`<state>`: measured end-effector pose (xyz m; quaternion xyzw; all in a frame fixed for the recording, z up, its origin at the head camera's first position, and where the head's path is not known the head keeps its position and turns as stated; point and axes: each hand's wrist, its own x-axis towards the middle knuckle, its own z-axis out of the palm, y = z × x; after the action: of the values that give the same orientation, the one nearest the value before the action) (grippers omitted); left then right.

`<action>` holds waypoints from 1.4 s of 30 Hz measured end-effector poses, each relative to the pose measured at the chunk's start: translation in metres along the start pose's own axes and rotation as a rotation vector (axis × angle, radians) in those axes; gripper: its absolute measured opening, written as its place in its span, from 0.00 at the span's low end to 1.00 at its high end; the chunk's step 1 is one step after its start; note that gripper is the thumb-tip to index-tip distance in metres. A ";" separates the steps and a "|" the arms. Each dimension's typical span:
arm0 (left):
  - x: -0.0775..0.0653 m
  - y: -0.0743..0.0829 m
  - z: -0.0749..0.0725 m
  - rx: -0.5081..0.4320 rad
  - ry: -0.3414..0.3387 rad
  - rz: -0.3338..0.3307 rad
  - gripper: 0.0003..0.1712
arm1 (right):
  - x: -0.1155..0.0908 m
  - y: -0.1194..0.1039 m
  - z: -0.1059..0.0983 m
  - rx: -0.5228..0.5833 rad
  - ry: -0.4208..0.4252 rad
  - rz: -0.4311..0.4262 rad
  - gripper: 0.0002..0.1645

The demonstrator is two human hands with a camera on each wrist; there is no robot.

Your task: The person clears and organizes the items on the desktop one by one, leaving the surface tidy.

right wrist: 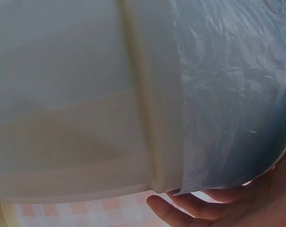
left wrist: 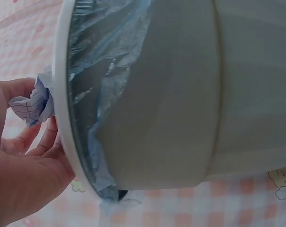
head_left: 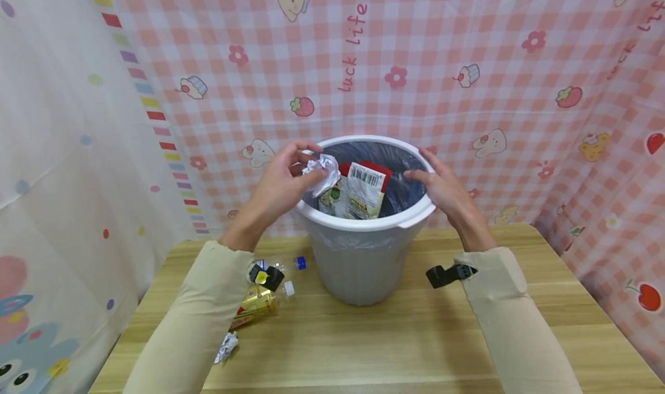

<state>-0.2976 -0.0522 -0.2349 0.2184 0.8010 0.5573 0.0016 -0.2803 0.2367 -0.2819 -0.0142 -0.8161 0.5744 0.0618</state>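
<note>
In the head view, my left hand (head_left: 283, 180) pinches a crumpled white paper ball (head_left: 324, 172) over the left side of the trash can (head_left: 358, 261). The left wrist view shows the same crumpled paper (left wrist: 33, 105) between thumb and fingers, right beside the rim (left wrist: 62, 85). My right hand (head_left: 447, 189) holds the can's right rim, thumb over the inside and fingers outside. In the right wrist view its fingertips (right wrist: 169, 210) lie along the can's outer side, near the overhanging liner bag (right wrist: 228, 104). A used snack packet (head_left: 366, 189) with a barcode sits inside the lined can.
Left of the can, partly behind my left forearm, lie clear plastic bottles with a blue cap (head_left: 301, 263) and a white cap (head_left: 288, 289), a gold can (head_left: 260, 301) and another crumpled paper (head_left: 226, 346). A pink checked curtain (head_left: 353, 65) hangs behind the wooden table (head_left: 332, 348).
</note>
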 end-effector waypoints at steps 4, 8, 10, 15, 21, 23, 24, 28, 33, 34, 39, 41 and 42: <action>0.005 -0.003 0.003 -0.014 0.011 0.002 0.23 | 0.001 0.000 0.000 -0.011 0.005 0.006 0.45; 0.007 -0.006 0.005 0.011 0.025 0.025 0.21 | 0.001 0.000 0.001 -0.019 0.008 0.010 0.45; 0.008 -0.007 0.006 0.037 0.028 0.034 0.20 | 0.001 0.000 0.000 -0.015 0.007 0.013 0.45; 0.009 -0.008 0.008 0.079 0.037 0.029 0.19 | -0.001 -0.001 -0.001 -0.001 0.004 0.014 0.45; 0.008 -0.008 0.009 0.105 0.064 0.018 0.19 | 0.000 0.000 0.000 -0.010 0.009 0.013 0.45; 0.008 -0.008 0.009 0.112 0.065 0.014 0.20 | 0.000 0.000 0.000 -0.016 0.013 0.014 0.45; 0.007 -0.008 0.009 0.114 0.064 0.011 0.20 | 0.000 0.000 0.000 -0.019 0.014 0.015 0.45; 0.007 -0.007 0.010 0.110 0.057 -0.011 0.22 | 0.000 0.000 0.000 -0.026 0.017 0.013 0.45; 0.006 -0.006 0.011 0.107 0.053 -0.023 0.25 | -0.001 0.000 0.000 -0.027 0.015 0.011 0.45; 0.006 -0.006 0.011 0.107 0.052 -0.023 0.25 | -0.001 0.000 0.000 -0.029 0.016 0.011 0.45; 0.005 -0.006 0.011 0.118 0.044 -0.022 0.26 | 0.000 0.001 0.000 -0.040 0.024 0.006 0.45; 0.005 -0.006 0.011 0.119 0.041 -0.020 0.26 | 0.000 0.001 0.000 -0.041 0.025 0.004 0.44; 0.005 -0.006 0.011 0.118 0.039 -0.019 0.26 | 0.000 0.001 0.000 -0.041 0.026 0.004 0.44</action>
<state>-0.3013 -0.0423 -0.2434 0.1995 0.8344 0.5134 -0.0214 -0.2803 0.2367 -0.2827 -0.0244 -0.8267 0.5577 0.0708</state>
